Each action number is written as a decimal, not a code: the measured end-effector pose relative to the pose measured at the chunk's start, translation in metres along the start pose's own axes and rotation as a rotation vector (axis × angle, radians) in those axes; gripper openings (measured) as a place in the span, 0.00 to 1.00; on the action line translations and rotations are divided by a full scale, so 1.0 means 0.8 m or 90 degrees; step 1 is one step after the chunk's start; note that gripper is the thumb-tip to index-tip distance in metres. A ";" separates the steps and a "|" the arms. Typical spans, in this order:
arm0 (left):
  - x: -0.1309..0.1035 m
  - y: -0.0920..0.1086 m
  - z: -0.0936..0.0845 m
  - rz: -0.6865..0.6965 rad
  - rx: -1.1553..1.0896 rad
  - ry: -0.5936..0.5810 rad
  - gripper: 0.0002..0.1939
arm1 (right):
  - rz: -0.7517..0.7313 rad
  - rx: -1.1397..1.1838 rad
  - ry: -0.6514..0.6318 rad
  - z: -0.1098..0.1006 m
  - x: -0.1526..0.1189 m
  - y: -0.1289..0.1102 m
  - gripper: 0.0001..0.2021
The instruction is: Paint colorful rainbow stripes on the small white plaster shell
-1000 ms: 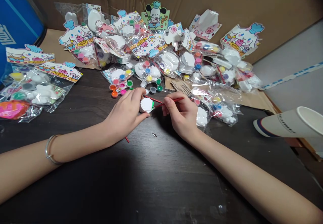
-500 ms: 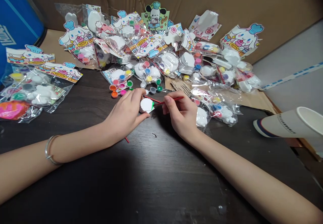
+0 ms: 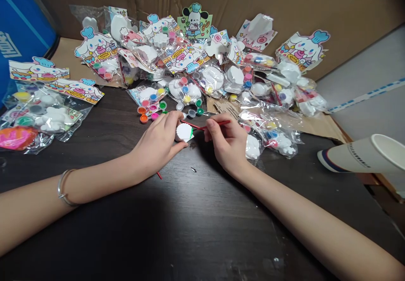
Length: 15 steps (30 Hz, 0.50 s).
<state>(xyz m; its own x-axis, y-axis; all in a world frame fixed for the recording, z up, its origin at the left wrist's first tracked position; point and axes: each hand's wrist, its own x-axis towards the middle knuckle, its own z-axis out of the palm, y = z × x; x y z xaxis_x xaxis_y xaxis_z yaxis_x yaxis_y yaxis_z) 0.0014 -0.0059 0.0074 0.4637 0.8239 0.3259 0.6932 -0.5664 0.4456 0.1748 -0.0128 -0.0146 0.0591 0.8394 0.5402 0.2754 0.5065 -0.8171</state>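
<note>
Between the thumb and fingers of my left hand [image 3: 158,146] is a small white figurine [image 3: 183,132] with a scalloped edge. A strip of green paint runs along its right side. My right hand [image 3: 226,144] is closed around a thin red paintbrush [image 3: 218,125], whose tip meets the green strip. Another red stick lies just behind the figurine, partly hidden, and a red end [image 3: 159,175] pokes out below my left wrist. Small open paint pots [image 3: 143,118] in orange, pink, green and grey stand just beyond my left hand.
Several plastic packets [image 3: 186,91] with white figurines, paints and cartoon cards are heaped along the back against a cardboard wall [image 3: 284,2]. More packets [image 3: 50,116] lie at the left. A paper cup [image 3: 357,154] stands at the right edge of the dark table [image 3: 202,230].
Both hands stay nearly in place. The green strip on the figurine now looks a little longer along its right edge, and the figurine is turned slightly.
</note>
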 end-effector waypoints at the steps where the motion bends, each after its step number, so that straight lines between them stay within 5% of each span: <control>1: 0.000 0.000 0.000 0.001 -0.001 0.000 0.23 | 0.000 0.003 0.015 0.000 0.000 0.000 0.08; 15: -0.001 -0.003 0.003 0.031 0.013 0.025 0.25 | 0.000 -0.018 -0.004 -0.001 0.000 0.001 0.07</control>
<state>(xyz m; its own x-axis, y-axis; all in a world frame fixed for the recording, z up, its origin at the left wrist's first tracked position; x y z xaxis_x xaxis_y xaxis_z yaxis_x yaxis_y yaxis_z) 0.0009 -0.0052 0.0038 0.4757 0.7939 0.3788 0.6819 -0.6048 0.4113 0.1756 -0.0128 -0.0154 0.0528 0.8409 0.5387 0.3021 0.5007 -0.8112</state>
